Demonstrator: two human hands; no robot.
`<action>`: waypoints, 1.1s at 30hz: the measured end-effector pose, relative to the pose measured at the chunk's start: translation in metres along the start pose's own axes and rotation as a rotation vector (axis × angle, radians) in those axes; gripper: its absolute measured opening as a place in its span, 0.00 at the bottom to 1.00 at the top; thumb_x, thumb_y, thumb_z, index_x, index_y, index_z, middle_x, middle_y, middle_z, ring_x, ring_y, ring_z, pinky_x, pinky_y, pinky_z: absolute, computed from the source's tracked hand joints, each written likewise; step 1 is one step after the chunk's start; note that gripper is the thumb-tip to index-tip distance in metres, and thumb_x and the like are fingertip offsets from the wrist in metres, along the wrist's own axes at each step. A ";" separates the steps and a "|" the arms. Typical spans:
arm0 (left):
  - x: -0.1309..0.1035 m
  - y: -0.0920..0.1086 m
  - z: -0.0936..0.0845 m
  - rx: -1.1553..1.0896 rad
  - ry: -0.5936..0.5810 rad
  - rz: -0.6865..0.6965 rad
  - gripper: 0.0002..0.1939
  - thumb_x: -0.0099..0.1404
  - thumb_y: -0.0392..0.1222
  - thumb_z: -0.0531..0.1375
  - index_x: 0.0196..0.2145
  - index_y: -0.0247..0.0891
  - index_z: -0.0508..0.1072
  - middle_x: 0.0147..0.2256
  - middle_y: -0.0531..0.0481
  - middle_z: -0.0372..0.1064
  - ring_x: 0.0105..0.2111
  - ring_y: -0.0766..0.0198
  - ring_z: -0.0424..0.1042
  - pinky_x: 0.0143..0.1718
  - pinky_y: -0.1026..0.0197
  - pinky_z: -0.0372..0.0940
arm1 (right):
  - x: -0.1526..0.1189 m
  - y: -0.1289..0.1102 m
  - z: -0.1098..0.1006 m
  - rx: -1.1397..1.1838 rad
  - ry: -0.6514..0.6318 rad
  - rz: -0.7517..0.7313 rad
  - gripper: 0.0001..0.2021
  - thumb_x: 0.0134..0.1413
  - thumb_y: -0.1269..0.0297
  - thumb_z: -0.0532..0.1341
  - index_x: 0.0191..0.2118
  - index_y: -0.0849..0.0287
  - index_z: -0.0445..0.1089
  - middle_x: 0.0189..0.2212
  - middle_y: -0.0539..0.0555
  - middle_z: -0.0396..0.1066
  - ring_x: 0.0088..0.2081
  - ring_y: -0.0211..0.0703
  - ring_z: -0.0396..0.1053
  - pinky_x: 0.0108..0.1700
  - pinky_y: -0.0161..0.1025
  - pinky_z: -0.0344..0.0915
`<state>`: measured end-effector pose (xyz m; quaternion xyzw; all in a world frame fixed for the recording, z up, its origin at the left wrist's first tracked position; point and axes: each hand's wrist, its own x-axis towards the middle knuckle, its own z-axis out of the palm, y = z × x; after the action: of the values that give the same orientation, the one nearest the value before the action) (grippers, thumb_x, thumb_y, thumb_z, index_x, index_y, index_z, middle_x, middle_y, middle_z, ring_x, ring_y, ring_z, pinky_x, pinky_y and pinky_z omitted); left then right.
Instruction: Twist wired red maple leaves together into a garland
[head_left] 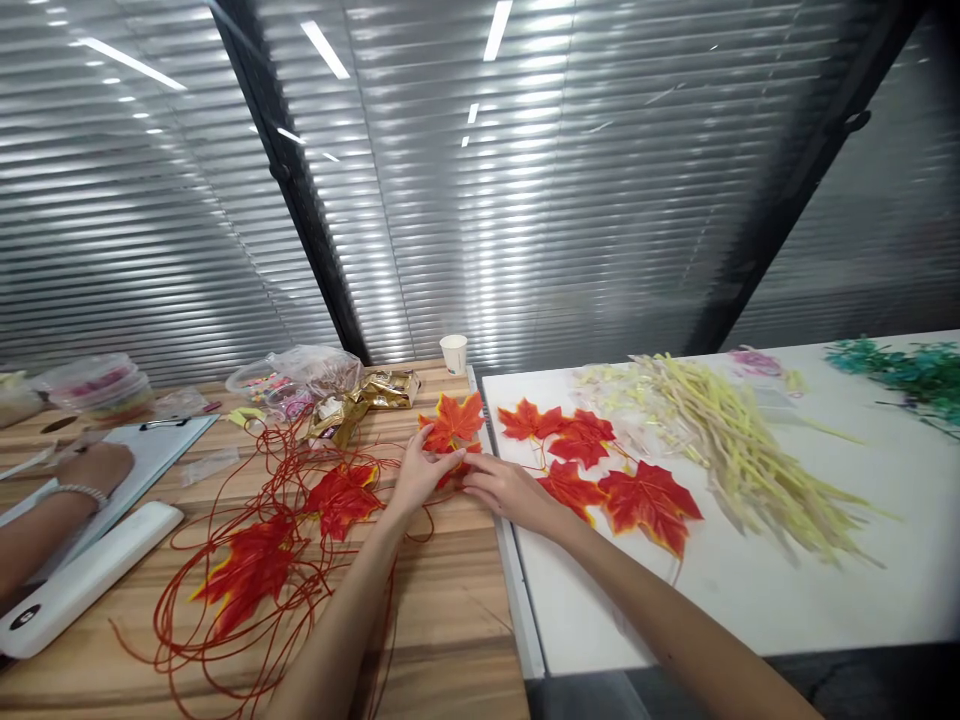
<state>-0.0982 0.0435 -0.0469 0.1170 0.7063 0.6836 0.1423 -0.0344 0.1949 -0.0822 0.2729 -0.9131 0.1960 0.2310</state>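
Note:
Both hands meet at an orange-red maple leaf point(454, 422) near the seam between the two tables. My left hand point(417, 472) pinches the leaf's lower part between thumb and fingers. From the right, my right hand point(511, 490) reaches in with its fingers bent together just under the leaf; what its fingertips hold is too small to make out. Red leaves point(651, 503) joined by thin cord lie right of it on the white table. Left of my hands, more red leaves point(343, 500) rest among tangled red cord point(180, 600) on the wooden table.
A paper cup point(454, 354) stands behind my hands. Gold wrappers point(390, 388), plastic tubs point(101, 385) and a white device point(94, 575) are on the left. Another person's hand point(96, 468) rests over a clipboard point(176, 437). Yellow strips point(750, 450) and green sprigs point(907, 375) lie right.

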 end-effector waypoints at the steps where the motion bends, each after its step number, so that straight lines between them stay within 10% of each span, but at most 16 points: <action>1: 0.000 -0.001 -0.001 -0.002 0.006 -0.006 0.44 0.45 0.43 0.66 0.56 0.30 0.51 0.26 0.49 0.69 0.23 0.69 0.68 0.24 0.69 0.62 | 0.000 0.000 0.000 -0.003 0.000 -0.002 0.08 0.57 0.69 0.52 0.37 0.57 0.68 0.48 0.53 0.62 0.46 0.38 0.64 0.44 0.35 0.65; 33: -0.002 0.003 -0.003 -0.021 0.053 -0.087 0.44 0.46 0.34 0.66 0.58 0.29 0.48 0.18 0.55 0.67 0.19 0.69 0.69 0.24 0.68 0.66 | 0.001 0.003 -0.001 -0.201 0.065 -0.002 0.09 0.59 0.65 0.50 0.34 0.59 0.66 0.35 0.53 0.67 0.34 0.35 0.65 0.32 0.31 0.60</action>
<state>-0.0972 0.0400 -0.0434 0.0665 0.7069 0.6870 0.1545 -0.0367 0.1975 -0.0819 0.2427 -0.9199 0.1119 0.2871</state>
